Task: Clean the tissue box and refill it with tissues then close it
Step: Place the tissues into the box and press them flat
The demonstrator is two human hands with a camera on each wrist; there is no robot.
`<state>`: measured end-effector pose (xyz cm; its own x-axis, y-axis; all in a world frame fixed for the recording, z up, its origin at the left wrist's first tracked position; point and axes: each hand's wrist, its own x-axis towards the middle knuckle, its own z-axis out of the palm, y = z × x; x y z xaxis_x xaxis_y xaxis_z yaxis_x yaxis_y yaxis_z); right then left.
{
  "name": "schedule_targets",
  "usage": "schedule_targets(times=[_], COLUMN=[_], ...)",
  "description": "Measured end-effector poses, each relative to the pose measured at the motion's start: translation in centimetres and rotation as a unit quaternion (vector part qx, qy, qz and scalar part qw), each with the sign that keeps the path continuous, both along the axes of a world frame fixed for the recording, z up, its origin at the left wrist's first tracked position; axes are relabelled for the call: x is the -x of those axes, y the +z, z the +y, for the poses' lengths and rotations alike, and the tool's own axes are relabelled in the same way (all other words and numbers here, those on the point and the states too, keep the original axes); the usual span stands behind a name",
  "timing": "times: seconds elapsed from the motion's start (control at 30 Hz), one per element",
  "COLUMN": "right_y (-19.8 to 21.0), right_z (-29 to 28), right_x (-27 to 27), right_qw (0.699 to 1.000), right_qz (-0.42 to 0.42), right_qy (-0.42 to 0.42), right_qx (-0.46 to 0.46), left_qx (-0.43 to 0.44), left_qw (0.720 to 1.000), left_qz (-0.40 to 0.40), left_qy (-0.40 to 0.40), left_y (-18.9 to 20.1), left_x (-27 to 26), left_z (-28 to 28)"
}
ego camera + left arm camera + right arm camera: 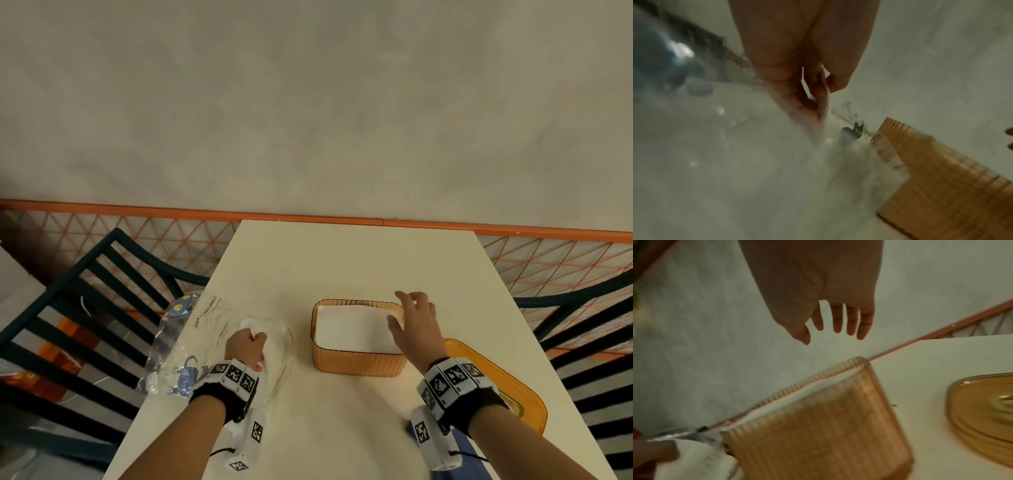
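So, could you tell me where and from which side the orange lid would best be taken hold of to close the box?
Probably by the lid's long right edge, from the right with the right hand. It lies flat on the table right of the tissue box, its near-left part hidden under that wrist, so that bare rim is the free part to pinch.

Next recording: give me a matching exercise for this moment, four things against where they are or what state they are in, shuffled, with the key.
Things:
1. tissue box
2. lid
3. left hand
4. right hand

States or places:
A. fingers spread, holding nothing, above the box's right end
B. lying flat on the table, right of the box
C. gripping white tissues inside the clear plastic pack
D. open on top, white tissues showing inside

Pairs: 1-D, 2-B, 3-C, 4-A
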<state>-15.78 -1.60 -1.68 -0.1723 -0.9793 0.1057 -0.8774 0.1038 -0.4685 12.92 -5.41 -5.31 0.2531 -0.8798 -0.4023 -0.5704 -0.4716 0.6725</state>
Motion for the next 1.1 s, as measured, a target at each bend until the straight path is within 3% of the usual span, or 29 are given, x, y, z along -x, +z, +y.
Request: schedule_targets(times=[0.1,0.27,0.43,0.57,0.67,0.77,0.87,0.93,1.1], right_y=[1.8,3.1,3.0,2.9,3.1,3.6,4.2,4.5,4.5], right_z=[-0.1,0.0,0.1,-0.2,-0.4,-0.4,0.1,0.5,0.3], right_x=[-2.6,-8.5,-13.3,-14.2,-13.0,-11.0,-9.9,-9.8,-8.4], right_qw=[0.989,0.952,0.908,0.936,0.948,0.932,0.878,0.842,0.868], right_qz=[-0.115,-0.193,-0.246,-0.223,-0.238,-0.316,-0.452,-0.509,-0.464], right_qy=[0.091,0.202,0.246,0.216,0.17,0.13,0.091,0.085,0.052], right_qx=[0.021,-0.123,-0.234,-0.165,-0.128,-0.118,-0.13,-0.159,-0.166], left_qx=[0.017,0.065,0.141,0.16,0.2,0.218,0.102,0.059,0.115], left_qw=[1.0,0.998,0.989,0.973,0.967,0.97,0.974,0.971,0.965], left_qz=[0.012,-0.013,0.05,0.16,0.145,0.109,0.2,0.233,0.217], left_qy=[0.001,-0.009,-0.003,-0.037,-0.057,0.011,0.041,0.001,-0.093], left_y=[1.9,5.7,9.9,11.8,11.6,9.3,7.6,7.6,8.5], left_x=[-0.3,-0.8,0.4,2.6,3.4,3.1,3.8,5.1,7.8], left_z=[0.4,0.8,1.7,2.5,2.5,2.1,2.1,2.5,3.0])
